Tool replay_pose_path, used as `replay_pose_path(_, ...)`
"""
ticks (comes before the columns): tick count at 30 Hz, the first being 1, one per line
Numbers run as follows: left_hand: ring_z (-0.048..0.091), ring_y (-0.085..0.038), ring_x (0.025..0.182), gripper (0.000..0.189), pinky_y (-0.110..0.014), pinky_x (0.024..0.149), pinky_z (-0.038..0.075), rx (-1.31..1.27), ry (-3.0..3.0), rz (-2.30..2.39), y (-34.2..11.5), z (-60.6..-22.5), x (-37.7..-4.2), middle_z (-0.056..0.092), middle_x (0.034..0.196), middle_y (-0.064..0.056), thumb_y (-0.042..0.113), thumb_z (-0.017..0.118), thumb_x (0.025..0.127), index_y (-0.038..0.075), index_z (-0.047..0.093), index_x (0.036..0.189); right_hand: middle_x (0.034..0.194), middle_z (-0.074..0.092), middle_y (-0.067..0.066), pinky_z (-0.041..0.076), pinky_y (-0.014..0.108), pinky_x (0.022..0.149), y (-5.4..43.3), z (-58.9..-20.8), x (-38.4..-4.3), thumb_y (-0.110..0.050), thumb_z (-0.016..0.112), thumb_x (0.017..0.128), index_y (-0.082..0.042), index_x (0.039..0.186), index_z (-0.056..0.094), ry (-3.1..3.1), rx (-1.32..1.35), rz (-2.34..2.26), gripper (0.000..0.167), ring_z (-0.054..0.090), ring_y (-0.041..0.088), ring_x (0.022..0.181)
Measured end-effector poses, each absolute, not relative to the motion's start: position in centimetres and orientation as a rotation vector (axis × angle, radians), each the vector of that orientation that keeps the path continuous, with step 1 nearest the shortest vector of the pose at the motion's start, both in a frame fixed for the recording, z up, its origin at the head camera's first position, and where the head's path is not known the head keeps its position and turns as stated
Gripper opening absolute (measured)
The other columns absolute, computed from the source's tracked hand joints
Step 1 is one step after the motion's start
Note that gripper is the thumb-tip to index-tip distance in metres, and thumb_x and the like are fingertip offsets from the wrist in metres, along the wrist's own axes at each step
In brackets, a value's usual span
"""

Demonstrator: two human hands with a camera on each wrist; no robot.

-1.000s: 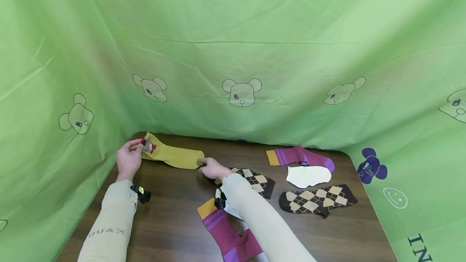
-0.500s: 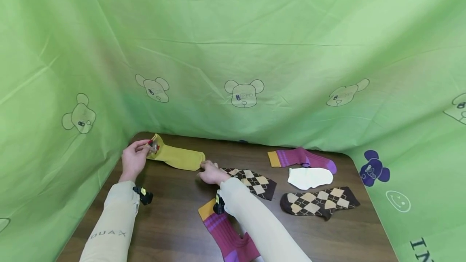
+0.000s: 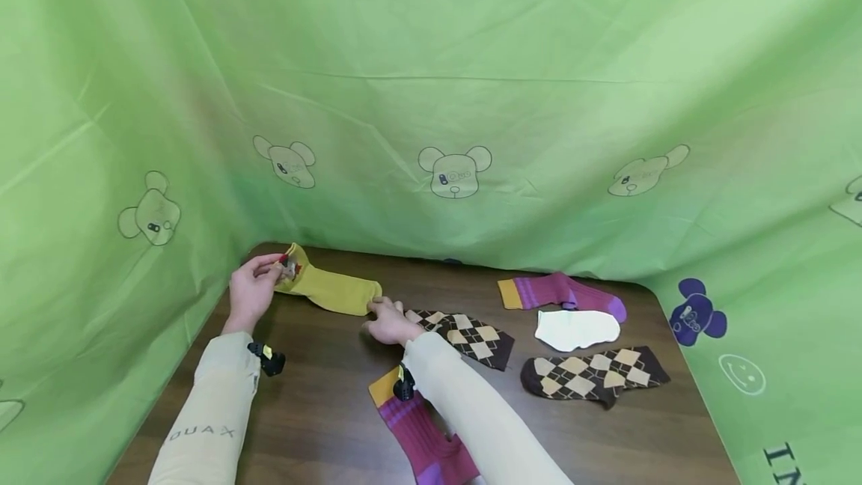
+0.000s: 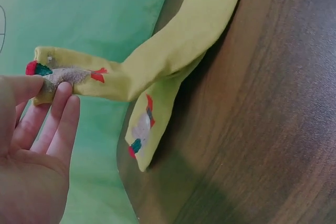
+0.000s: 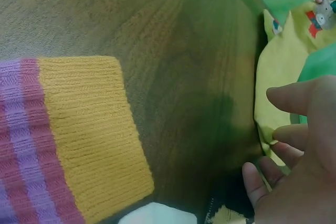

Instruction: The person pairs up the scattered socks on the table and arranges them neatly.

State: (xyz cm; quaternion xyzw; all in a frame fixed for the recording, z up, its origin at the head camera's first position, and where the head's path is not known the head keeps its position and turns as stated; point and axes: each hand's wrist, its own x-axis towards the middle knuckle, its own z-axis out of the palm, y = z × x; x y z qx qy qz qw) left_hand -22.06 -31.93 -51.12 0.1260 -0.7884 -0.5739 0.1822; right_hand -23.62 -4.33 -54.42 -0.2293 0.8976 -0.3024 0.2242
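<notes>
At the back left of the table, my left hand (image 3: 252, 290) pinches the cuff of a yellow sock (image 3: 340, 292) between thumb and fingers. The left wrist view shows that raised cuff with a grey, red and green animal figure on it. Below it, a second yellow sock cuff (image 4: 144, 132) with a matching figure hangs down, free of the fingers. My right hand (image 3: 392, 322) is at the sock's other end, fingers loosely bent with the tips against the fabric and the thumb held apart in the right wrist view. A brown argyle sock (image 3: 471, 335) lies right beside this hand.
A purple sock with a mustard cuff (image 3: 417, 425) lies near the front, partly under the right sleeve. To the right are another purple sock (image 3: 555, 290), a white sock (image 3: 578, 329) and a second argyle sock (image 3: 595, 374). A green curtain (image 3: 451, 111) encloses the table.
My left hand has shifted slightly right with the cuff, which is now folded up more. The right hand's fingers have drawn in at the sock's end. The view has moved slightly.
</notes>
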Motion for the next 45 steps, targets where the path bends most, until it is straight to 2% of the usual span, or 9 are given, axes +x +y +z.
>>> replay_pose_path(8,0.067,0.0,0.075,0.027,-0.02,0.074,0.056,0.391,-2.179,-1.654,-32.4,-50.6,-22.2,0.07,0.106,-0.022,0.001,0.062,0.1,-0.009,0.066,0.124,0.155,0.039,0.014,0.032,0.046,0.111,-3.8,-54.1,-24.0,-0.021,0.058,0.101,-0.001,0.148,0.05,2.517,-0.579,-0.921,0.052,0.032,0.035,0.135)
replay_pose_path(15,0.067,0.001,0.076,0.03,-0.021,0.077,0.056,0.422,-2.234,-1.618,-32.8,-51.6,-22.2,0.067,0.114,-0.03,-0.001,0.062,0.099,-0.008,0.064,0.129,0.16,0.033,0.013,0.03,0.048,0.114,-3.5,-54.3,-24.2,-0.024,0.058,0.102,-0.003,0.153,0.044,2.492,-0.573,-0.866,0.056,0.029,0.035,0.143)
replay_pose_path(21,0.068,-0.007,0.083,0.027,-0.016,0.067,0.052,0.423,-2.351,-1.472,-33.0,-52.4,-22.4,0.072,0.108,-0.024,-0.004,0.061,0.097,-0.004,0.071,0.123,0.162,0.033,0.01,0.028,0.049,0.115,-3.6,-54.9,-24.1,-0.028,0.059,0.102,-0.006,0.154,0.044,2.499,-0.579,-0.804,0.059,0.029,0.034,0.144)
replay_pose_path(25,0.063,-0.027,0.112,0.039,-0.029,0.086,0.051,0.435,-2.496,-1.461,-33.2,-52.3,-22.3,0.064,0.129,-0.025,0.005,0.057,0.102,0.001,0.059,0.141,0.161,0.033,0.01,0.028,0.046,0.115,-3.7,-55.0,-24.0,-0.03,0.06,0.102,-0.004,0.153,0.044,2.508,-0.576,-0.798,0.06,0.03,0.033,0.144)
replay_pose_path(28,0.045,-0.041,0.135,0.054,-0.047,0.106,0.042,0.403,-2.656,-1.503,-33.5,-52.3,-22.0,0.042,0.151,-0.03,0.009,0.049,0.105,0.0,0.034,0.156,0.161,0.034,0.011,0.028,0.045,0.115,-3.8,-54.9,-23.9,-0.029,0.061,0.101,-0.003,0.153,0.043,2.504,-0.573,-0.812,0.062,0.03,0.034,0.143)
replay_pose_path(31,0.031,-0.047,0.142,0.06,-0.054,0.111,0.033,0.376,-2.774,-1.568,-33.8,-52.7,-21.6,0.024,0.158,-0.033,0.007,0.045,0.105,-0.005,0.019,0.158,0.161,0.034,0.013,0.028,0.044,0.115,-3.8,-54.9,-23.8,-0.028,0.061,0.101,-0.001,0.153,0.041,2.493,-0.581,-0.825,0.062,0.03,0.035,0.143)
replay_pose_path(35,0.026,-0.049,0.142,0.06,-0.054,0.108,0.034,0.379,-2.861,-1.571,-33.9,-53.5,-21.1,0.02,0.158,-0.035,0.006,0.045,0.104,-0.009,0.018,0.156,0.161,0.034,0.014,0.028,0.044,0.115,-3.9,-55.1,-23.8,-0.026,0.061,0.101,-0.001,0.153,0.042,2.485,-0.603,-0.83,0.061,0.03,0.036,0.142)
replay_pose_path(39,0.016,-0.051,0.145,0.059,-0.058,0.114,0.024,0.334,-2.916,-1.531,-33.8,-53.9,-21.1,0.019,0.158,-0.035,0.007,0.046,0.103,-0.013,0.022,0.153,0.161,0.033,0.013,0.028,0.044,0.115,-3.9,-55.1,-23.9,-0.026,0.059,0.102,-0.004,0.152,0.046,2.497,-0.612,-0.789,0.056,0.03,0.036,0.142)
replay_pose_path(45,0.02,-0.052,0.144,0.053,-0.058,0.115,0.022,0.271,-2.964,-1.478,-33.7,-54.0,-21.3,0.029,0.153,-0.034,0.008,0.049,0.103,-0.014,0.034,0.149,0.159,0.035,0.011,0.034,0.045,0.111,-3.7,-54.9,-24.2,-0.028,0.055,0.104,-0.004,0.152,0.045,2.571,-0.59,-0.667,0.055,0.033,0.034,0.14)
